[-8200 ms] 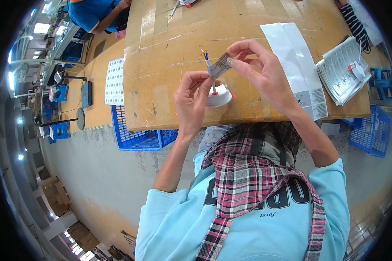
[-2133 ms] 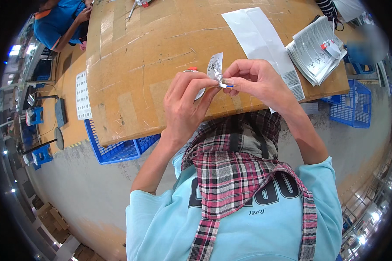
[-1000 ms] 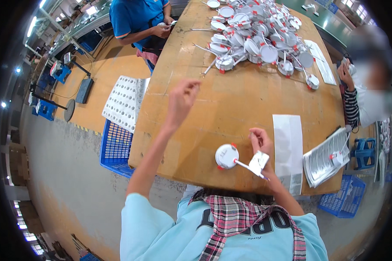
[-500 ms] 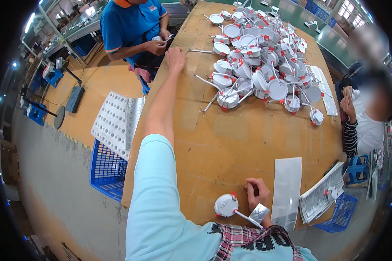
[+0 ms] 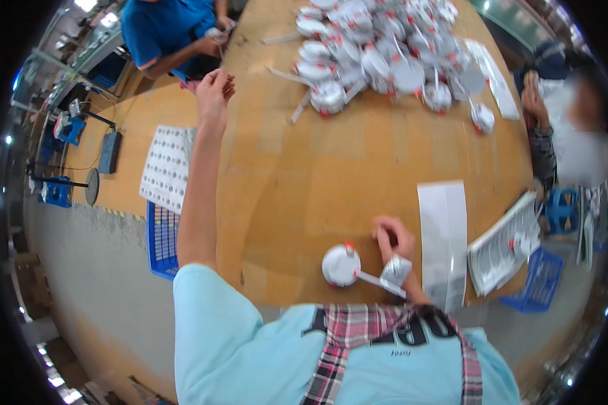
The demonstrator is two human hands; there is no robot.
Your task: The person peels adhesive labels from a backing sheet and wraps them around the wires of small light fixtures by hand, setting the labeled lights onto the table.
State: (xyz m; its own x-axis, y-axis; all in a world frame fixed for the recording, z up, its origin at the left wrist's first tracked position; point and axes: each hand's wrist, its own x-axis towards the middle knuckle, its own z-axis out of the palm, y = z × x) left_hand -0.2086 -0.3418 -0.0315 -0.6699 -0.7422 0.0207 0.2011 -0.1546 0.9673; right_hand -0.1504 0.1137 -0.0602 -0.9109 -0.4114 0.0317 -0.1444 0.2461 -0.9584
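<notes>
Over the left edge of the table, the left hand would do best moving lightly, clear of the co-worker's hands; its fingers are bunched, and whether they pinch anything I cannot tell. The right hand rests half-curled, with nothing visible in its grasp, beside a round white lamp, its cable's silvery label overlapping the wrist. Farther off lies a heap of similar lamps.

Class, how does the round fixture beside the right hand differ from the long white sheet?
The fixture is round; the sheet is a long strip.
The fixture has a cable and red parts; the sheet shows neither.
The fixture lies left of the right hand; the sheet, right.
Both look mostly white.
</notes>
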